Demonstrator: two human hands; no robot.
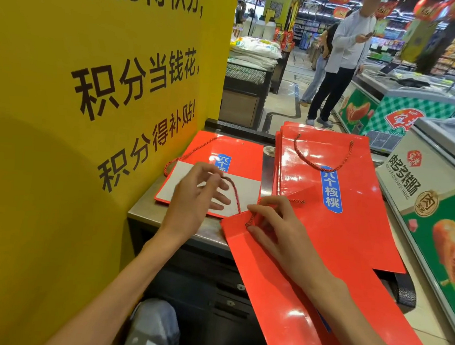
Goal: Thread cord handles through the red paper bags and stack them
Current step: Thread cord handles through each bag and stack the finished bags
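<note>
A flat red paper bag lies tilted over the counter's front edge, under my right hand. My right hand pinches the bag's top corner at a hole where a red cord passes through. My left hand holds the cord's other end up between its fingertips, above another red bag whose white flap faces up. A stack of red bags with a cord handle and a blue label lies to the right.
A yellow sign panel walls off the left. The steel counter is narrow, with dark drawers below. Freezer chests stand to the right. Two people stand in the aisle beyond.
</note>
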